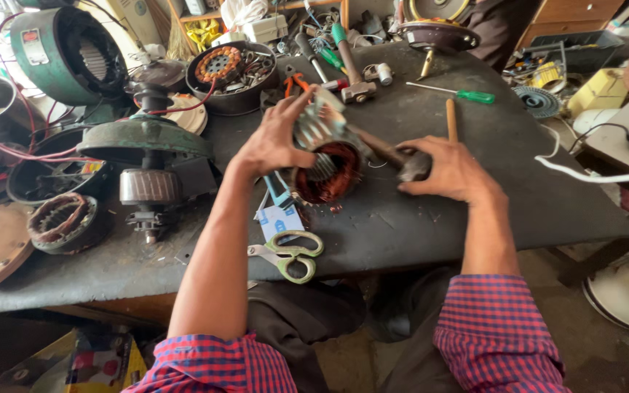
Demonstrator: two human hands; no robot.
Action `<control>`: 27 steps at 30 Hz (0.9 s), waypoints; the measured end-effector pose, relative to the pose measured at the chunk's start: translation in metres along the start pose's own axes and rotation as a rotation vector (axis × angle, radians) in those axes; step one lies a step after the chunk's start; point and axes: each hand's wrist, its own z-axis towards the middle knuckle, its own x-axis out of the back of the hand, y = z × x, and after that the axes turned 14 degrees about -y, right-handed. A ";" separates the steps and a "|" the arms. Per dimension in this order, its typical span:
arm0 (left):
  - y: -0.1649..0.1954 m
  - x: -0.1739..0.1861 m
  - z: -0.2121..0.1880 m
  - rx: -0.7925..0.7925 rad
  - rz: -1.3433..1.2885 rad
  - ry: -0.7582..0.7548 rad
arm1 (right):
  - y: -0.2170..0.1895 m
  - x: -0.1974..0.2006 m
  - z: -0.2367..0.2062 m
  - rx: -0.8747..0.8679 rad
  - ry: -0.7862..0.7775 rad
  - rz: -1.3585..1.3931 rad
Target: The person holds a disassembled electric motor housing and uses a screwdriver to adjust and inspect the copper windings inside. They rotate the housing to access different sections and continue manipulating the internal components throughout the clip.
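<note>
1. The motor part (pixel 329 164), a metal piece with shiny red-brown copper wire wound inside it, sits in the middle of the frame on the dark table (pixel 475 182).
2. Your left hand (pixel 274 142) holds its top side. Your fingers (pixel 301 102) are spread wide over the grey metal fins and press on them.
3. Your right hand (pixel 449 169) is just right of the middle. It is closed around the dark head of a hammer-like tool (pixel 394 156), and the tool's other end touches the motor part.
4. The wire coil is bare and easy to see, and the part has no cover on it. So it looks to me like the motor is taken apart and the work on the coil is in the middle, not finished.
5. A pair of scissors (pixel 287 255) with pale green handles lies near the bottom edge of the table, just below your left arm.
6. A green screwdriver (pixel 460 93) lies near the top, well apart from your hands.
7. More old motors, like the big green one (pixel 143 138), stand at the left of the frame.
</note>
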 end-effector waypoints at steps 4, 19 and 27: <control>0.027 -0.018 0.009 -0.029 0.226 0.007 | 0.009 0.000 -0.008 -0.126 0.019 0.027; 0.035 -0.024 0.017 0.036 0.235 -0.026 | -0.068 -0.019 -0.059 0.319 0.392 -0.053; 0.038 -0.028 0.012 0.019 0.210 0.028 | -0.119 -0.026 -0.029 0.073 0.059 -0.440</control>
